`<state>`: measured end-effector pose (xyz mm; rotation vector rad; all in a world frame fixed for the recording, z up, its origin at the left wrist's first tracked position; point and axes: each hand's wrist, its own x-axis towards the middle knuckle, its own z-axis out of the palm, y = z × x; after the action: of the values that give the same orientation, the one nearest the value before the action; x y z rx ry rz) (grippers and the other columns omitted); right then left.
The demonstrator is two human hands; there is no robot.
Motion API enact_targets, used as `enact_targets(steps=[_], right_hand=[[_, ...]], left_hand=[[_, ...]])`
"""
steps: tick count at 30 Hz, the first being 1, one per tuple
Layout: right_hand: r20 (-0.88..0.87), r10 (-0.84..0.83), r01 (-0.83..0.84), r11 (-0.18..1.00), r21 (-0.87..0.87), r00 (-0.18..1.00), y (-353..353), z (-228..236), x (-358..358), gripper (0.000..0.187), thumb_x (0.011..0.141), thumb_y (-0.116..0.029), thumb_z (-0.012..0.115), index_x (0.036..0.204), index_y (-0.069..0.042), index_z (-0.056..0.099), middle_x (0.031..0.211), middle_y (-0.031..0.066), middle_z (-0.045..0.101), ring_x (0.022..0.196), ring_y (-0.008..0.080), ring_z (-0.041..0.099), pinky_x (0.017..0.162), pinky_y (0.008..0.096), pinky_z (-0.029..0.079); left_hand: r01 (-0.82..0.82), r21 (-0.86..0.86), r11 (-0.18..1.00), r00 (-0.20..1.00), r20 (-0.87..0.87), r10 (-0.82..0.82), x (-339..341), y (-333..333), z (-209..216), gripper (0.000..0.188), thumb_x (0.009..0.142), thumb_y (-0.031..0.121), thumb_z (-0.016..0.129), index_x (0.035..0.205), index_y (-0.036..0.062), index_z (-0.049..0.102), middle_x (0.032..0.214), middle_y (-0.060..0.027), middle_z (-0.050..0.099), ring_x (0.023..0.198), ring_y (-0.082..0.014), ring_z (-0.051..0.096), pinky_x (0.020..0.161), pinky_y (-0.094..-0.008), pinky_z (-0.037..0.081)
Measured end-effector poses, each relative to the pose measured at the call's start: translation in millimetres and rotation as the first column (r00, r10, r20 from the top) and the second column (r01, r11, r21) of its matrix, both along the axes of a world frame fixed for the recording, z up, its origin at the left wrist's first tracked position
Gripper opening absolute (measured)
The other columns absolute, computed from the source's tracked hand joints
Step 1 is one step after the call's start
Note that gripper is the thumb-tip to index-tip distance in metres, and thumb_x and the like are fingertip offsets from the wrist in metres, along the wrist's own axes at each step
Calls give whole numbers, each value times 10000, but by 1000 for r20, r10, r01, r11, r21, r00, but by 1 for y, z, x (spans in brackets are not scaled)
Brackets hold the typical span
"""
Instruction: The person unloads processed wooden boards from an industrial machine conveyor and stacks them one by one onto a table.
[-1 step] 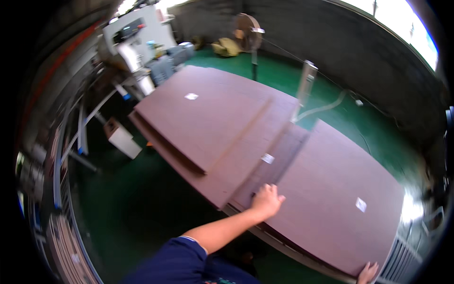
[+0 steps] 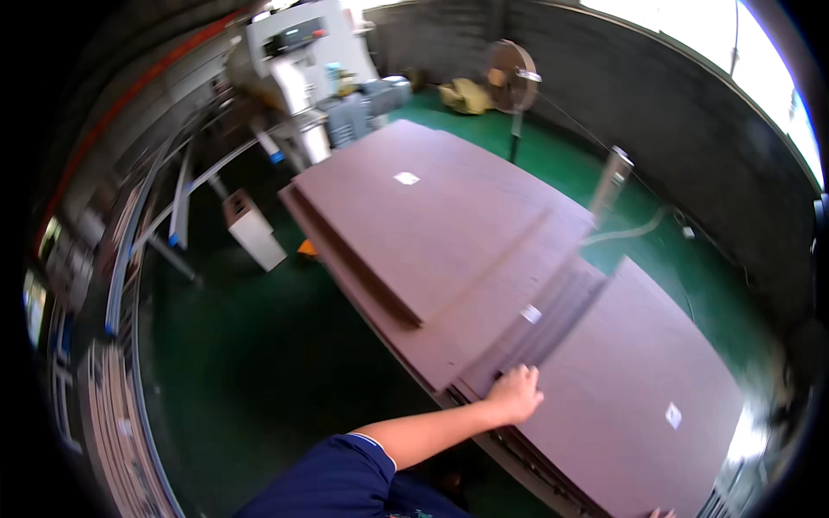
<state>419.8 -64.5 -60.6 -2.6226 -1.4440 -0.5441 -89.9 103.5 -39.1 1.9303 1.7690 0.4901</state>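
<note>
A large flat brown board [image 2: 635,380] with a small white label lies at the right on a stack of similar boards. My left hand [image 2: 516,395] is closed at this board's left edge, close to its near corner, fingers curled and thumb toward the board. Of my right hand [image 2: 661,514] only fingertips show, over the board's near edge at the bottom of the picture; the rest is out of frame. Left of my left hand lies a strip of lower boards [image 2: 537,324] with stepped edges and a white label. Beyond it, another labelled brown board [image 2: 458,211] rests on the stack.
A round fan [image 2: 511,76] on a stand and a pale upright post [image 2: 611,181] stand beyond the stack. A grey-white machine [image 2: 315,60] is at the far left. Metal rails [image 2: 125,242] and narrow boards [image 2: 110,414] line the left. A box-shaped piece [image 2: 253,231] sits on the green floor.
The whole view has shifted, so the stacks appear farther right and slightly lower. More of the stepped lower edges shows beside my left hand. My right hand has mostly left the frame.
</note>
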Motion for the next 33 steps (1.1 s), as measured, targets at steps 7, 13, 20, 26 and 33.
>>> enact_targets(steps=[7,13,20,26,33], right_hand=[[-349,569,-464,817,342,744,104,57,-272,445,829,-182,657,1174,68,532,1158,250,551,1096,358,516,962,431,410],[-609,769,-578,590,563,193,121,90,-562,354,853,-125,620,1153,48,549,1102,198,566,1012,278,539,867,379,451],[-618,706,-883,-23,468,-346,100,109,-847,213,734,-14,616,946,-1,606,1035,131,580,1019,268,518,875,337,426],[-845,320,-902,-201,381,-428,124,76,-1003,227,787,-119,650,983,-7,626,915,158,623,880,304,603,774,355,493],[-817,148,-813,-300,500,-557,149,101,-1192,230,823,-131,638,1007,5,616,959,156,625,902,272,635,787,336,507]], left_hand=[[320,-137,937,869,436,-233,-161,-146,0,418,889,350,531,1157,31,499,1019,-167,557,1000,-342,541,877,-422,439],[95,-666,740,992,4,-123,-352,-234,-41,508,887,473,480,1128,33,561,1115,-175,602,1049,-338,579,868,-422,478],[-556,-466,689,618,322,717,-527,-294,-57,440,873,415,554,1082,30,585,1040,-133,661,969,-270,631,831,-353,490],[-629,-514,584,429,397,811,-576,-336,-135,549,849,476,595,1124,1,570,1014,-165,661,934,-280,643,821,-369,505],[-602,-797,58,74,17,997,-652,-466,-285,412,851,367,609,1044,3,620,887,-138,646,829,-253,628,697,-365,498]])
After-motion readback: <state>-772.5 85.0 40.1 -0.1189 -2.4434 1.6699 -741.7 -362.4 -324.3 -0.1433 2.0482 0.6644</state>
